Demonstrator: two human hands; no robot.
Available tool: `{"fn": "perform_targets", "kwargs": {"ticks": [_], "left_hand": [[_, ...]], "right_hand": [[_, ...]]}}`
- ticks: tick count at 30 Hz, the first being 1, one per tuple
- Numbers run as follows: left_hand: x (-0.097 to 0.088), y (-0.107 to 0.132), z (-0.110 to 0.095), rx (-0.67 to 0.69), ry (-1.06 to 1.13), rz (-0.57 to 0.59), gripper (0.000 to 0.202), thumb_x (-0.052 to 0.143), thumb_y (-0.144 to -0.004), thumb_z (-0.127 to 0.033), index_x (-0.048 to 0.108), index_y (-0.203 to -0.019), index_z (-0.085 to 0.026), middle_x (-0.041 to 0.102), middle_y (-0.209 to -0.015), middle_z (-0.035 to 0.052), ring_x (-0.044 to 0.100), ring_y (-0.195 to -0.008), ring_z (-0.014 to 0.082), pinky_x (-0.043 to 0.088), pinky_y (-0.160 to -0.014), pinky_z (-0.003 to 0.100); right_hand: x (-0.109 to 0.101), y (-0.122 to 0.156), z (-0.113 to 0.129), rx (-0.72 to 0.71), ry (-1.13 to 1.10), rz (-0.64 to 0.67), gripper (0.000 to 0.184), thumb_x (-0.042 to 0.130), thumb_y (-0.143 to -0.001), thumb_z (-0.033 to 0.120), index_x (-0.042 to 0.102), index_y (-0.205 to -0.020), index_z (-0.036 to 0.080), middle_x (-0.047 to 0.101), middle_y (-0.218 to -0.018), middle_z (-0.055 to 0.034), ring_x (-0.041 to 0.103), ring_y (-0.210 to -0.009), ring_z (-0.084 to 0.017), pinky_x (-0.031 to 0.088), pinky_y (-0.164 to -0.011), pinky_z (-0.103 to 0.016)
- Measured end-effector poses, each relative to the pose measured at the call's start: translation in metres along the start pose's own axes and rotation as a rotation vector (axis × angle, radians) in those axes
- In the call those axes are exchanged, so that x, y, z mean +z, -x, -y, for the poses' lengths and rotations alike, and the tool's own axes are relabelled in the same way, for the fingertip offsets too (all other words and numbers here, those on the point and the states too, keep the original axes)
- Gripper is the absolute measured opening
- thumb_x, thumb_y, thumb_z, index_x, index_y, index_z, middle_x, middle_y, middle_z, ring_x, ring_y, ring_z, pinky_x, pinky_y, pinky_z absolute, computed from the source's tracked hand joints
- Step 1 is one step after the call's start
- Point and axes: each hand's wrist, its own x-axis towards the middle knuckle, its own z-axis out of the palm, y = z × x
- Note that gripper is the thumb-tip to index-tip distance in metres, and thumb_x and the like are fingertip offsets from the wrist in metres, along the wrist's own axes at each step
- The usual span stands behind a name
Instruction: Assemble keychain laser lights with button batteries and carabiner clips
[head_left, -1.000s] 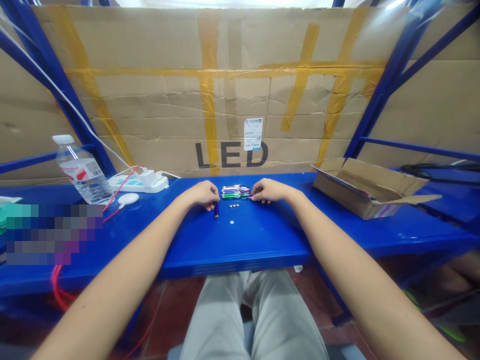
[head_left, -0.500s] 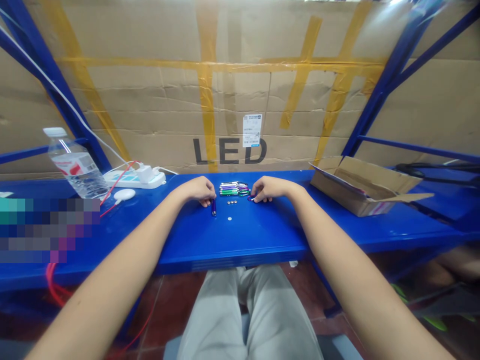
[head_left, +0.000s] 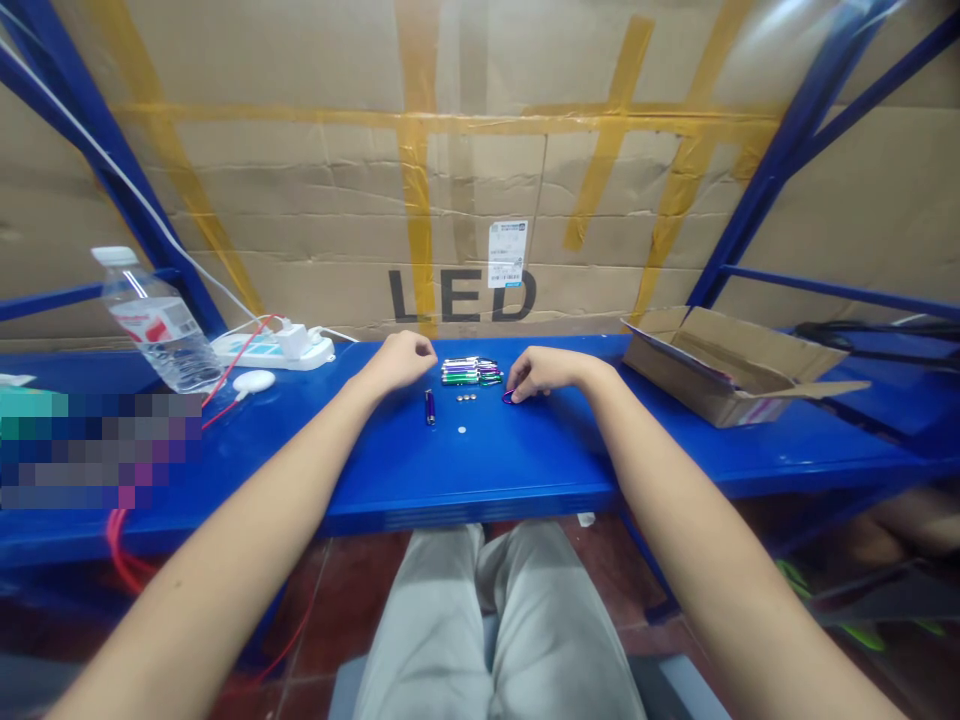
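Observation:
My left hand [head_left: 409, 358] hovers over the table to the left of a bundle of coloured metallic tubes [head_left: 470, 371], its fingers curled together with nothing visible in them. Below it, a dark purple metallic tube [head_left: 430, 407] lies by itself, pointing towards me. My right hand [head_left: 534, 374] rests on the table just right of the bundle, with thumb and fingertips closed on a small purple piece [head_left: 508, 397], partly hidden by the fingers. Between the hands are several small silvery discs [head_left: 466, 398] in a row. One more pale disc [head_left: 462, 430] lies nearer the front edge.
An open cardboard box [head_left: 720, 370] stands on the right of the blue table [head_left: 480, 480]. To the left are a water bottle [head_left: 161, 325], a white power strip [head_left: 262, 350] and a round white charger [head_left: 253, 382] with red cable. A large carton [head_left: 322, 220] rises behind.
My left hand has let go of the purple tube and moved slightly away from me, leaving it on the table. My right hand stays nearly in place with the small purple piece.

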Motion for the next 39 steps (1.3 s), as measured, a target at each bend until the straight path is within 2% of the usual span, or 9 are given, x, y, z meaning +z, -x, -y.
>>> {"fn": "perform_targets", "kwargs": {"ticks": [2,5,9,13,21,28,31,35,39], "left_hand": [[0.008,0.0,-0.003,0.151,-0.009,-0.038,0.018,0.058,-0.082,-0.022,0.075,-0.086,-0.019,0.075,-0.095,0.0053,0.066,-0.089,0.0201,0.048,-0.082,0.032],[0.021,-0.001,-0.009,0.342,-0.121,-0.002,0.022,0.055,-0.087,-0.023,0.076,-0.095,-0.019,0.074,-0.101,0.0068,0.061,-0.097,0.0234,0.046,-0.088,0.036],[0.035,-0.003,-0.015,0.44,-0.283,0.085,0.025,0.055,-0.089,-0.025,0.076,-0.1,-0.019,0.071,-0.096,0.0092,0.057,-0.094,0.026,0.044,-0.083,0.038],[0.04,-0.006,-0.017,0.449,-0.33,0.116,0.02,0.055,-0.088,-0.024,0.075,-0.092,-0.019,0.069,-0.089,0.0093,0.056,-0.091,0.0261,0.043,-0.081,0.037],[0.044,-0.009,-0.015,0.397,-0.215,0.123,0.007,0.061,-0.08,-0.022,0.068,-0.078,-0.02,0.069,-0.08,0.0058,0.056,-0.088,0.0247,0.042,-0.075,0.033],[0.045,-0.009,-0.015,0.407,-0.205,0.1,0.017,0.059,-0.082,-0.026,0.073,-0.088,-0.02,0.069,-0.086,0.0079,0.058,-0.091,0.0255,0.044,-0.079,0.035],[0.042,-0.006,-0.019,0.397,-0.129,0.01,0.016,0.057,-0.086,-0.027,0.068,-0.092,-0.018,0.069,-0.091,0.0081,0.06,-0.088,0.0237,0.046,-0.077,0.034],[0.039,-0.002,-0.025,0.39,0.027,-0.064,0.014,0.051,-0.091,-0.024,0.061,-0.1,-0.017,0.069,-0.094,0.0065,0.062,-0.084,0.0196,0.047,-0.075,0.032],[0.037,0.003,-0.029,0.434,0.037,-0.094,0.012,0.051,-0.092,-0.021,0.058,-0.1,-0.017,0.068,-0.095,0.0071,0.062,-0.085,0.0195,0.046,-0.074,0.031]], "right_hand": [[-0.001,0.0,-0.001,-0.032,0.007,-0.023,0.03,0.077,-0.067,0.039,0.079,-0.091,0.02,0.072,-0.079,-0.0025,0.057,-0.066,-0.015,0.043,-0.059,-0.026],[0.0,-0.003,-0.001,-0.136,0.015,-0.146,0.021,0.073,-0.07,0.032,0.078,-0.085,0.018,0.073,-0.079,-0.0025,0.059,-0.071,-0.016,0.043,-0.064,-0.026],[0.007,-0.013,0.001,-0.209,0.042,-0.341,0.019,0.065,-0.075,0.021,0.077,-0.09,0.016,0.072,-0.077,-0.0026,0.058,-0.069,-0.015,0.04,-0.062,-0.025],[0.017,-0.024,0.002,-0.22,0.055,-0.391,0.018,0.066,-0.076,0.018,0.077,-0.09,0.015,0.073,-0.08,-0.0035,0.06,-0.071,-0.015,0.04,-0.062,-0.024],[0.026,-0.027,0.011,-0.208,0.081,-0.269,0.014,0.066,-0.075,0.012,0.077,-0.083,0.016,0.073,-0.077,-0.0026,0.06,-0.068,-0.014,0.041,-0.062,-0.023],[0.025,-0.023,0.016,-0.263,0.091,-0.283,0.011,0.057,-0.08,0.008,0.067,-0.08,0.014,0.07,-0.081,-0.0044,0.058,-0.069,-0.013,0.04,-0.062,-0.023],[0.023,-0.021,0.014,-0.289,-0.043,-0.378,0.008,0.055,-0.083,0.011,0.062,-0.081,0.015,0.07,-0.084,-0.006,0.059,-0.074,-0.014,0.043,-0.066,-0.024],[0.021,-0.022,0.013,-0.358,-0.423,-0.304,0.004,0.057,-0.085,0.015,0.054,-0.083,0.017,0.07,-0.078,-0.0058,0.063,-0.07,-0.015,0.049,-0.066,-0.027],[0.023,-0.023,0.016,-0.331,-0.64,-0.281,0.023,0.069,-0.077,0.015,0.05,-0.089,0.019,0.062,-0.064,0.0011,0.061,-0.058,-0.015,0.051,-0.059,-0.027]]}}
